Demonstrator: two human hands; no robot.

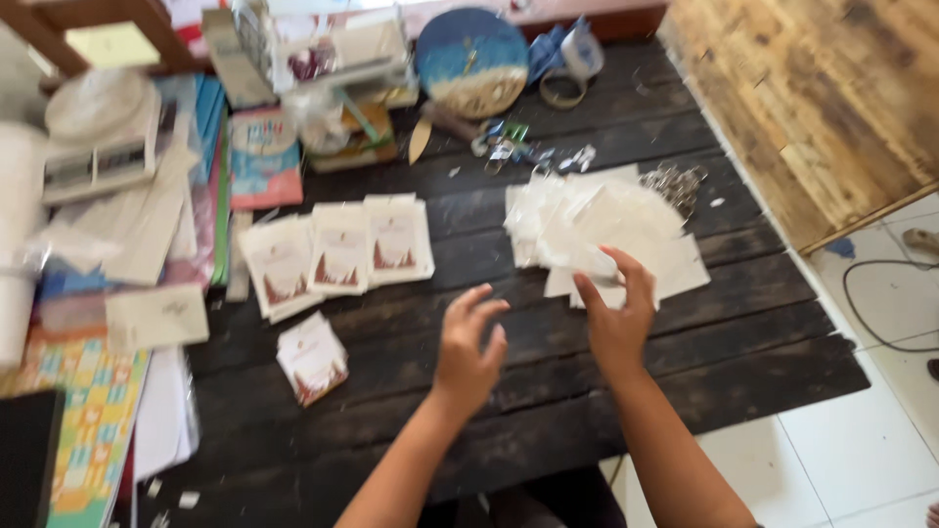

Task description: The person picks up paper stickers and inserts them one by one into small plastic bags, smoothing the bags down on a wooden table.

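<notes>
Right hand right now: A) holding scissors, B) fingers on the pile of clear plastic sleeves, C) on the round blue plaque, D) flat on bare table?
B: the right hand has its fingers on the near edge of the pile of clear plastic sleeves; the left hand hovers open beside it.

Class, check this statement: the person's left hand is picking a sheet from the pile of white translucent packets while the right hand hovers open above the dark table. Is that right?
Not quite: the hands are swapped. In the head view, the right hand pinches a sheet at the pile of white packets, while the left hand hovers open above the dark table.
</notes>
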